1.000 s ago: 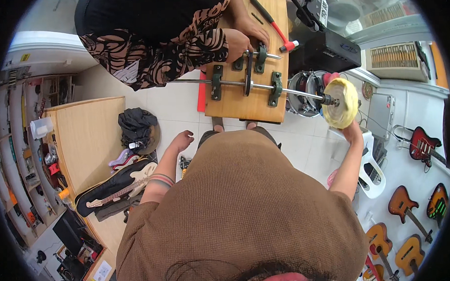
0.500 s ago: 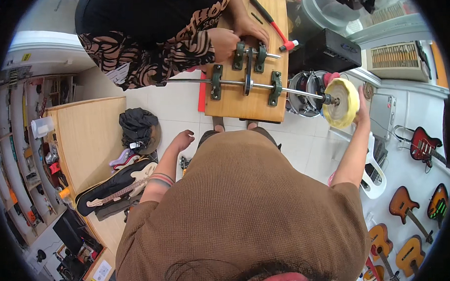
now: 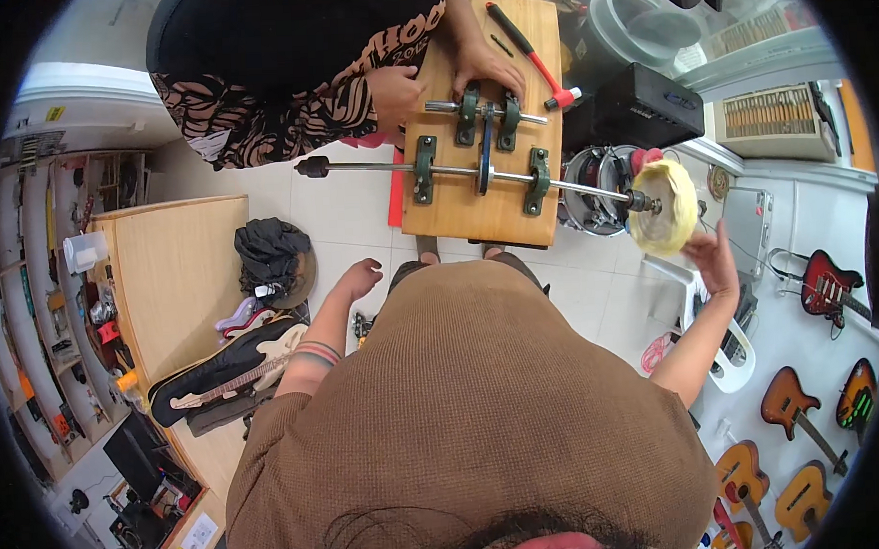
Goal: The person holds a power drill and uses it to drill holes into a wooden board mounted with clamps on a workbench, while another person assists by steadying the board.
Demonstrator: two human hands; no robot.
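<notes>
One yellow buffing wheel (image 3: 662, 209) sits on the right end of one long steel shaft (image 3: 475, 173), held by two green bearing blocks on a wooden board (image 3: 476, 215). The right hand (image 3: 715, 261), fingers spread, hovers just below-right of the wheel; the left hand (image 3: 357, 277) hangs loosely curled, empty. Another person's two hands rest on the board.

Even, bright light fills the room, with no single source in view. Shadows are soft and short: a faint one lies under the wooden board (image 3: 481, 128) and beside the black bag (image 3: 269, 253) on the pale floor. The white floor tiles look slightly washed out. The fisheye lens bends the shelves (image 3: 44, 317) at the left and the wall of guitars (image 3: 803, 426) at the right into curves, and a black rim closes every corner. The centre is sharp; the hair at the lower edge is blurred.
</notes>
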